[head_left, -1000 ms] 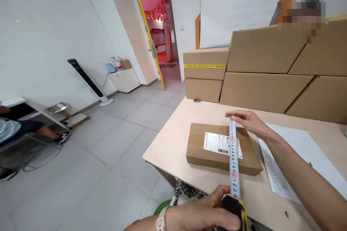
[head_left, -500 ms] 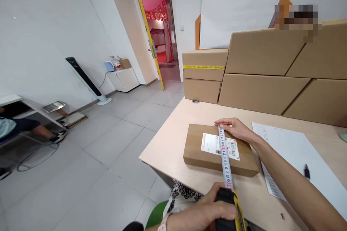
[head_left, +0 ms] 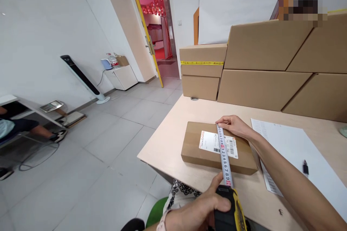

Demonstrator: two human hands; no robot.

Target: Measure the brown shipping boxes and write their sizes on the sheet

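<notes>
A flat brown cardboard box [head_left: 195, 151] with a white shipping label [head_left: 208, 140] lies near the table's corner. Across its top, from far edge to near edge, runs the pulled-out blade of a tape measure [head_left: 227, 205]. My left hand [head_left: 203, 202] is wrapped round the black and yellow case, at the near side of the box, with the index finger stretched along the blade. At the far edge of the box, my right hand [head_left: 234, 126] pinches the end of the blade; its fingertips partly hide the tip.
Stacked large cartons [head_left: 265, 86] line the back of the table [head_left: 162, 144]. To the right are white paper sheets [head_left: 292, 151] and a black pen [head_left: 305, 168]. Someone's leg [head_left: 40, 128] shows at far left, near a floor scale [head_left: 72, 119]. A doorway [head_left: 157, 25] stands open beyond.
The whole view has shifted slightly. My left index finger has stretched out further along the blade. Both hands still hold the tape measure across the box.
</notes>
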